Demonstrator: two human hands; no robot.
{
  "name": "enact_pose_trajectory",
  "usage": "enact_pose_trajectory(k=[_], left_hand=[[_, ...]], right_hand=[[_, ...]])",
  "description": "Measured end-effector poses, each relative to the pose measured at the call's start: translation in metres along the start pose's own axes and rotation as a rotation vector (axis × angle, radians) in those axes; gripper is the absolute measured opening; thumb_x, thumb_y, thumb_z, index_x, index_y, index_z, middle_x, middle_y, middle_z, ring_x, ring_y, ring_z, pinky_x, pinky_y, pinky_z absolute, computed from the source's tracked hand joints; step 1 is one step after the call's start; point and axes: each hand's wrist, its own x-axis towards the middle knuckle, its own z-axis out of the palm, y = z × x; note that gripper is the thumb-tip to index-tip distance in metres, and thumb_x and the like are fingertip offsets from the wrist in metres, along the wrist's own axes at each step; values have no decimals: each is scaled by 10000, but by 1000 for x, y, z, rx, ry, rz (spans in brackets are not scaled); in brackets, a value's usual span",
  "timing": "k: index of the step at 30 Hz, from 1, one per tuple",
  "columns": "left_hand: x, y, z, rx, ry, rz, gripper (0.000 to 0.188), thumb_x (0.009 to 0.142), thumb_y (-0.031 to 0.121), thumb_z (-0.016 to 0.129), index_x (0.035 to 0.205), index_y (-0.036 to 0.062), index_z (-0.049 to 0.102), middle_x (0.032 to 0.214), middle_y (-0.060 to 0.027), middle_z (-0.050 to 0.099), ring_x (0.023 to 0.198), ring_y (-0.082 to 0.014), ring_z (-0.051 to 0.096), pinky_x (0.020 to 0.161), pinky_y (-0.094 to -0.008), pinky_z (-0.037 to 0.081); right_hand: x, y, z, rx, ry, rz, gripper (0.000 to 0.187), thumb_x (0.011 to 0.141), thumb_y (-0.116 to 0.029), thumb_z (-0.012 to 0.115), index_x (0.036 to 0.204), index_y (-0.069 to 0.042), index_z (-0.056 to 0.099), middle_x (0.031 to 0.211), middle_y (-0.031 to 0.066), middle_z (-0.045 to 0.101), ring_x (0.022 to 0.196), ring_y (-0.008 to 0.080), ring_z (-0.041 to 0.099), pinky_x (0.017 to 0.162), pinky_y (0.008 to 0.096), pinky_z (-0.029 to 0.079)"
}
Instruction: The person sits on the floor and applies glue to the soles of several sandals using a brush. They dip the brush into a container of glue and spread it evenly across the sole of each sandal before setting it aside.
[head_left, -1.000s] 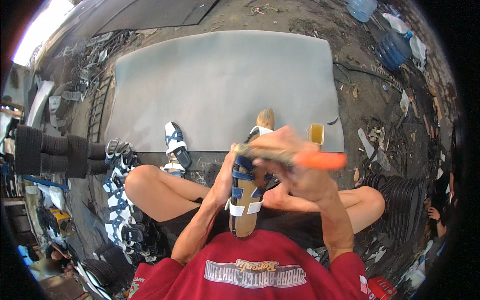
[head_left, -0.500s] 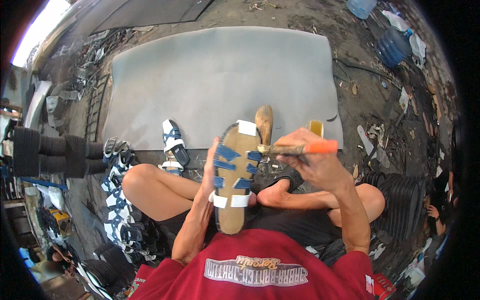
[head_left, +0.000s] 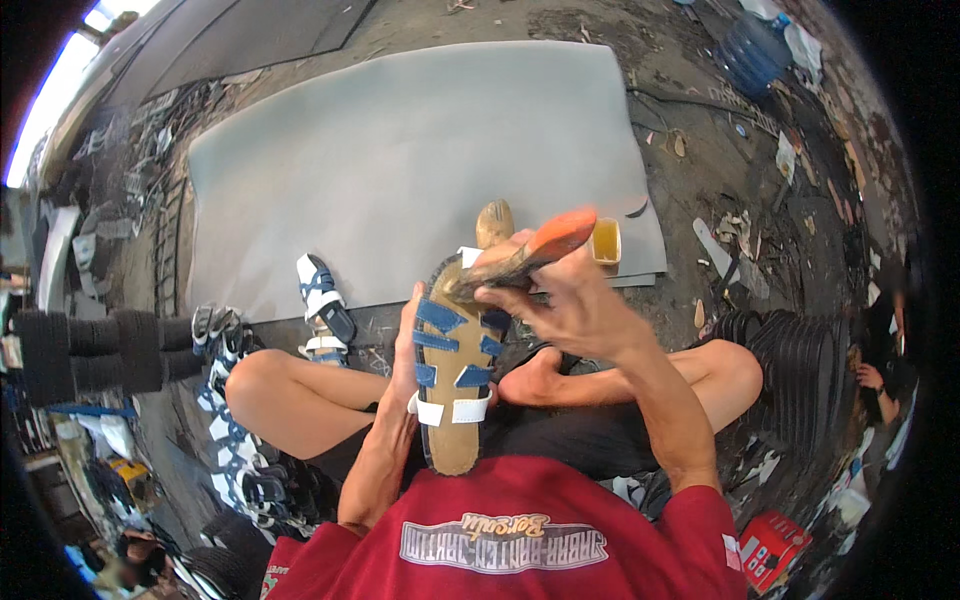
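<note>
My left hand (head_left: 404, 350) grips the left edge of a sandal upper (head_left: 449, 350), held sole side up in front of my chest. Blue and white strap ends are folded over its tan underside. My right hand (head_left: 575, 300) is closed around a brush (head_left: 555, 240) with an orange-tipped handle. The bristle end touches the tan surface near the toe, beside a white strap end. Just beyond the toe stands a brown, wooden-looking shoe last (head_left: 494, 222). To the right of my right hand sits a small tub (head_left: 607, 242) of yellowish liquid.
A grey sheet (head_left: 400, 150) covers the ground ahead. Finished-looking sandals (head_left: 322, 295) lie at its near left edge, with several more (head_left: 235, 440) beside my left knee. Black soles (head_left: 800, 390) are stacked at right, and black rolls (head_left: 100, 355) at left. Another person's hand (head_left: 868, 376) shows far right.
My right hand has swung the brush from the sandal's right edge up and left onto the toe area, tilting its handle upward. The whole view has shifted slightly.
</note>
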Motion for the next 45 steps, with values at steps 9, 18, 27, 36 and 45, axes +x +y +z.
enact_pose_trajectory(k=[9, 18, 27, 36, 45], left_hand=[[0, -10, -6, -368, -26, -212, 851, 987, 788, 341, 1159, 24, 675, 856, -228, 706, 672, -331, 692, 551, -406, 581], [20, -22, -27, -320, -26, -160, 858, 941, 746, 431, 1283, -19, 617, 981, -242, 717, 745, -350, 709, 643, -451, 607], [22, -20, -48, -505, -184, 74, 770, 916, 564, 559, 1417, -20, 566, 1371, -219, 654, 1160, -363, 674, 1010, -481, 549], [40, -38, -44, -519, -5, 64, 760, 969, 670, 609, 1400, 44, 580, 1215, -211, 668, 946, -343, 664, 850, -447, 596], [27, -19, -20, -281, -94, 8, 839, 1025, 755, 359, 1409, 42, 579, 1154, -182, 730, 845, -318, 745, 698, -410, 649]], right_hand=[[-28, 53, -57, -23, 331, 458, 350, 1001, -336, 736, 1022, 13, 736, 874, 140, 730, 747, 176, 631, 690, 345, 502], [-124, 260, -29, -631, 428, 759, 332, 959, -285, 730, 887, 38, 702, 838, 273, 701, 844, 489, 683, 770, 559, 517], [-135, 283, -2, -561, 603, 679, 330, 972, -260, 724, 876, 53, 687, 839, 262, 696, 793, 454, 686, 727, 526, 516], [-169, 258, -19, -593, 650, 853, 422, 963, -318, 748, 848, 82, 680, 741, 248, 687, 679, 448, 667, 661, 526, 486], [-160, 241, -42, 619, 676, 1058, 324, 1015, -357, 699, 1056, -39, 741, 1043, 73, 769, 973, 156, 729, 754, 323, 551]])
